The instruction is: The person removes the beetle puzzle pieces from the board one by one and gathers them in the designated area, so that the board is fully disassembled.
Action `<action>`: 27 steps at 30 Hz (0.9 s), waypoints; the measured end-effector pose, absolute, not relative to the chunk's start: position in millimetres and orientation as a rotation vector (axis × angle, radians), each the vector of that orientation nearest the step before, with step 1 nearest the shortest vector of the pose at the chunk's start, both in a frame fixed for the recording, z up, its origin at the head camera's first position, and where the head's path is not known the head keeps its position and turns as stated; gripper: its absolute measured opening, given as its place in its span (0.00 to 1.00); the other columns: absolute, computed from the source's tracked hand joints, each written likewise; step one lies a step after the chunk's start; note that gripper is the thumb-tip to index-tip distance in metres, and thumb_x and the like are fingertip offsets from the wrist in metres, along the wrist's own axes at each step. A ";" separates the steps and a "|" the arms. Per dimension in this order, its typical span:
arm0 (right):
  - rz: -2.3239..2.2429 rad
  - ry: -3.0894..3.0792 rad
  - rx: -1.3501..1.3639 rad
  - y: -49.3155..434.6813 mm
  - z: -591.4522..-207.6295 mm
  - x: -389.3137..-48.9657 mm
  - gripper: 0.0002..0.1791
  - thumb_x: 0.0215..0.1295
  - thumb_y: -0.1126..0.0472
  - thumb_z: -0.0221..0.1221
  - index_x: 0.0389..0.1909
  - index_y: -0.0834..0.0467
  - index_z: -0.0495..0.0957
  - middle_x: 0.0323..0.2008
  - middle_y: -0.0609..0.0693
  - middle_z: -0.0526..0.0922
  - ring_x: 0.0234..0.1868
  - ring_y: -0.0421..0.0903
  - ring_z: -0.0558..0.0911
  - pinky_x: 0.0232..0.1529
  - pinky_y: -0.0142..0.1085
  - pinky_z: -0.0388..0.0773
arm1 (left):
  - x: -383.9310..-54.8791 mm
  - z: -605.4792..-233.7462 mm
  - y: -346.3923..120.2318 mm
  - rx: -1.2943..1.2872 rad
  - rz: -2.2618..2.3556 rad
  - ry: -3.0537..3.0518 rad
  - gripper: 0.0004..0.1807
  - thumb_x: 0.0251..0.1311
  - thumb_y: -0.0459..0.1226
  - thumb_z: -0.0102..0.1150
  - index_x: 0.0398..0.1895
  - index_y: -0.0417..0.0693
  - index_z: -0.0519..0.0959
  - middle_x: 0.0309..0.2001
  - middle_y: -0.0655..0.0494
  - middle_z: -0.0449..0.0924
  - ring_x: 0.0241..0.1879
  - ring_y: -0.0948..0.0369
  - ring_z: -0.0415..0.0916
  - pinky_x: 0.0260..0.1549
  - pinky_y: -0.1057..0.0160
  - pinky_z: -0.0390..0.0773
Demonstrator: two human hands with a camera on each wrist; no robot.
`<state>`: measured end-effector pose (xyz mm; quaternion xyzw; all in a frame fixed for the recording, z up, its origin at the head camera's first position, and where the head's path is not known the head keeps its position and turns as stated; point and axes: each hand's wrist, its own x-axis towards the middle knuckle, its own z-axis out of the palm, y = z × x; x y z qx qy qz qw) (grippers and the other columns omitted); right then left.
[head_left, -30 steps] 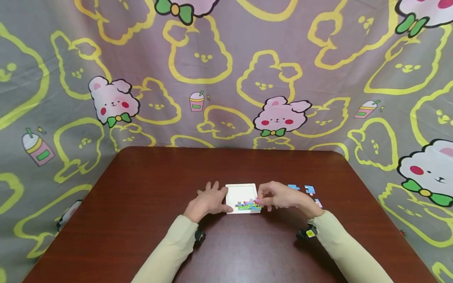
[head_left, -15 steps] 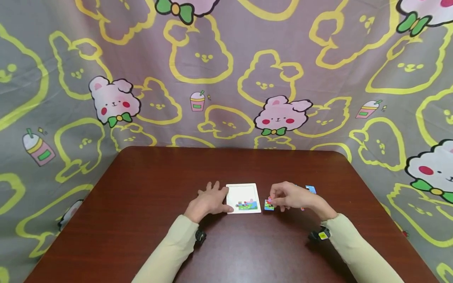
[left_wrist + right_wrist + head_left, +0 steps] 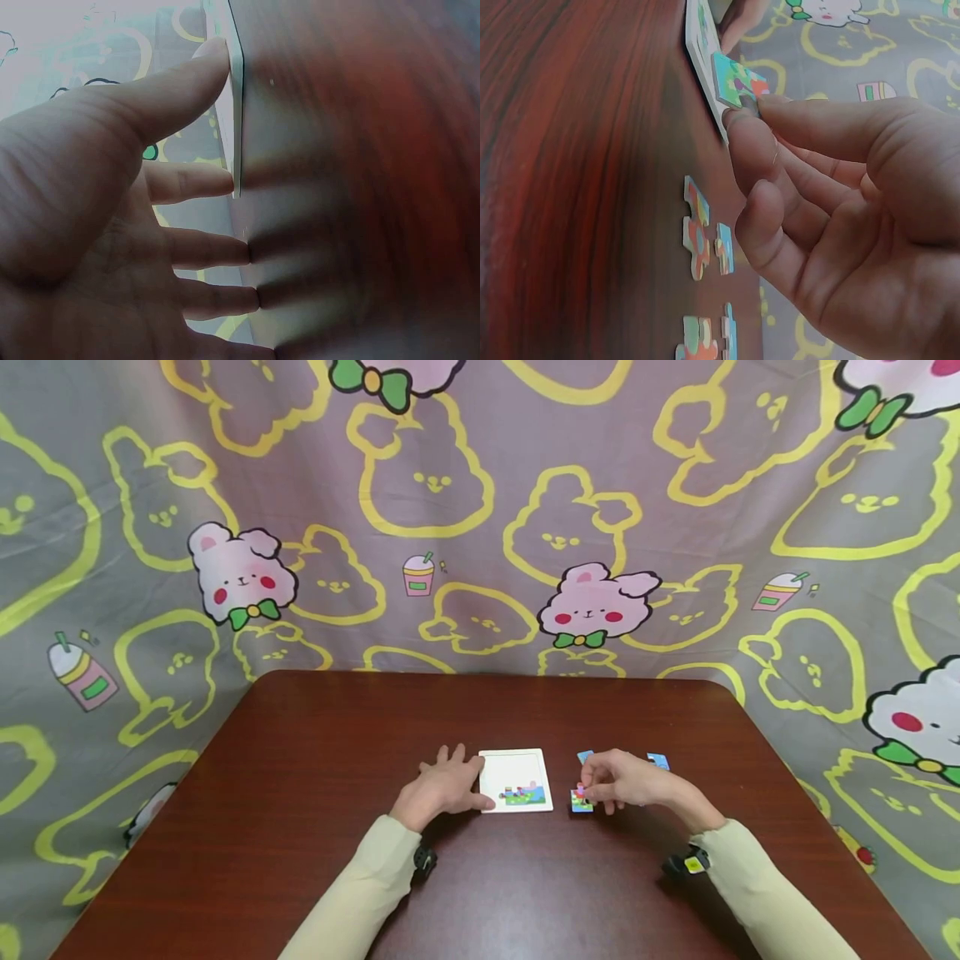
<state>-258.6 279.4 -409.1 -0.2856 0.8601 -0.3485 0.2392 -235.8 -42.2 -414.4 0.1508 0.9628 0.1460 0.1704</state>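
A white square puzzle tray (image 3: 510, 768) lies on the table, with joined, colourful jigsaw pieces (image 3: 525, 795) along its near side. My left hand (image 3: 446, 783) rests at its left edge, fingers spread. In the left wrist view the thumb (image 3: 191, 79) lies over the rim and the index fingertip touches the tray's edge. To the right of the tray, my right hand (image 3: 630, 781) pinches a jigsaw piece (image 3: 580, 802) between thumb and fingertips. Green, blue and red print shows on this piece in the right wrist view, where it is tilted above the table.
Several loose jigsaw pieces (image 3: 696, 232) lie on the brown table (image 3: 375, 718) under and beyond my right hand. One blue piece (image 3: 658, 760) shows past the wrist, another blue piece (image 3: 586, 756) past the fingers. A patterned cloth (image 3: 480, 568) hangs behind the table.
My right hand has moved right, off the tray's right side, carrying the pinched jigsaw piece, then slightly towards me. The left hand and the tray have stayed where they were.
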 end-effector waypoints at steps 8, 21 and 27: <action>-0.930 2.318 -0.793 289.6 -412.2 -255.1 0.08 0.65 0.63 0.62 0.40 0.58 0.73 0.23 0.54 0.83 0.20 0.52 0.82 0.21 0.39 0.78 | -236.4 -414.5 -41.8 0.428 0.423 2.737 0.42 0.60 0.57 0.62 0.74 0.50 0.62 0.76 0.35 0.50 0.75 0.33 0.43 0.63 0.27 0.55; -0.917 2.244 -0.748 306.7 -415.1 -247.5 0.06 0.68 0.65 0.58 0.39 0.63 0.72 0.26 0.52 0.81 0.17 0.47 0.81 0.20 0.39 0.79 | -237.4 -415.8 -41.8 0.439 0.405 2.741 0.42 0.61 0.57 0.61 0.74 0.50 0.62 0.76 0.34 0.51 0.75 0.32 0.44 0.62 0.27 0.56; -0.913 2.221 -0.771 309.1 -417.1 -243.5 0.04 0.68 0.65 0.58 0.34 0.61 0.73 0.25 0.53 0.79 0.16 0.43 0.78 0.18 0.37 0.77 | -237.2 -415.6 -41.6 0.437 0.404 2.743 0.42 0.61 0.57 0.61 0.74 0.50 0.62 0.75 0.34 0.51 0.75 0.32 0.44 0.62 0.27 0.56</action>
